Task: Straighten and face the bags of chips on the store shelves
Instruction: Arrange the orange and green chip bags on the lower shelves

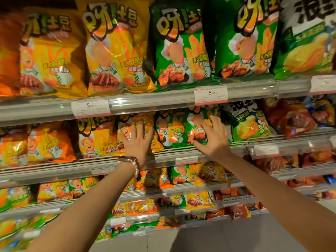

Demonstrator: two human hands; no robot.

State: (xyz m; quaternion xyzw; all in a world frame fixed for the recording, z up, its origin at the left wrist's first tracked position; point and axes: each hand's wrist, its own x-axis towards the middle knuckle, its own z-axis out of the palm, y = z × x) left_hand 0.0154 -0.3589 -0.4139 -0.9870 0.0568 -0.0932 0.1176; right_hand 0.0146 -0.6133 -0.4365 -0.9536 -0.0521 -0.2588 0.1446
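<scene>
My left hand (137,138) lies flat with spread fingers on a yellow bag (145,131), my right hand (213,136) likewise on a green bag (197,128).

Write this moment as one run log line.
left hand: flat on yellow bag | right hand: flat on green bag | shelf: second from top

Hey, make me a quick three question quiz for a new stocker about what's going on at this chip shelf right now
1. True or false: the left hand lies flat with straight fingers on a yellow foil chip bag.
2. The right hand touches a bag of which colour? A red, B green, C blue.
3. Fill in: the wrist with the rose-gold watch and pink bead bracelet is the ___ one.

Key: 1 true; 2 B, the green foil chip bag; 3 left.
</scene>
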